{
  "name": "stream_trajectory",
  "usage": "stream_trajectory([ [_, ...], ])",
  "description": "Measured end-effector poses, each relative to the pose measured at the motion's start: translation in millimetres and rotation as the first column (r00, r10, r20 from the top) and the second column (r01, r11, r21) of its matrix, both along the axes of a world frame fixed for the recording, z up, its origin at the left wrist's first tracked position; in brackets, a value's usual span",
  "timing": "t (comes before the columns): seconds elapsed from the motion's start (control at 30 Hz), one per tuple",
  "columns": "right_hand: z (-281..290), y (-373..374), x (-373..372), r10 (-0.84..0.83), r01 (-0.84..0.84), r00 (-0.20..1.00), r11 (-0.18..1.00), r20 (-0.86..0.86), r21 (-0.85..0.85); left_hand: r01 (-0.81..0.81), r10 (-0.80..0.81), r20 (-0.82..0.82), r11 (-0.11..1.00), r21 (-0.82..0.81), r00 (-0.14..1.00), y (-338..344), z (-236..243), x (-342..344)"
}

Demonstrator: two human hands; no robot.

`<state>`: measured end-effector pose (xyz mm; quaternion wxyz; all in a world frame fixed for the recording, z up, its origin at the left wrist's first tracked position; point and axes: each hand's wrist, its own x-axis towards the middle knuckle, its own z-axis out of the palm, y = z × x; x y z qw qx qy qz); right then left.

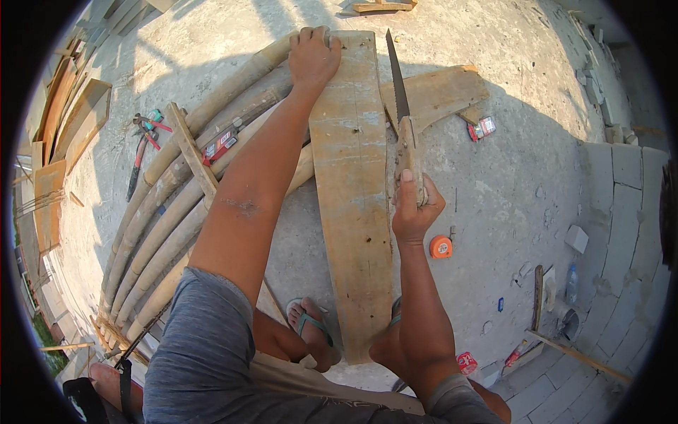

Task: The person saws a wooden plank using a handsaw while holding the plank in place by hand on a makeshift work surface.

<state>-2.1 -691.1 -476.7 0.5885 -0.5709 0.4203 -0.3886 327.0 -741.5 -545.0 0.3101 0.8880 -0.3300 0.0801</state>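
A long, weathered wooden plank extends away from me between my feet, with a line running along part of its face. At its far left corner, my left hand is closed over the edge. My right hand wraps round the wooden handle of a handsaw, thumb lying along the grip. The saw points away from me, just right of the plank, its dark blade tapering to a tip. Beyond the blade, another board lies at an angle on the floor.
Several bamboo poles lie to the left under a short wooden crosspiece. Hand tools lie farther left. An orange tape measure rests right of my right hand, near a red-and-white packet. A block wall borders the right.
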Motion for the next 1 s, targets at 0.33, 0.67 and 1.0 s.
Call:
stream_trajectory([
  [0.33,-17.4,4.7,56.6,0.111,-0.108,0.994,0.986,0.011,-0.127,-0.049,0.057,-0.109,0.996,0.072,0.992,-14.2,13.1,19.5],
  [0.67,-26.7,7.6,77.4,0.096,-0.094,0.995,0.973,-0.001,-0.209,-0.014,0.031,-0.188,0.996,0.094,0.982,-11.5,18.7,18.4],
  [1.0,-4.1,-4.8,102.6,0.098,-0.097,0.995,0.973,-0.008,-0.208,-0.059,0.125,-0.341,0.979,0.196,0.932,-14.7,16.9,28.3],
])
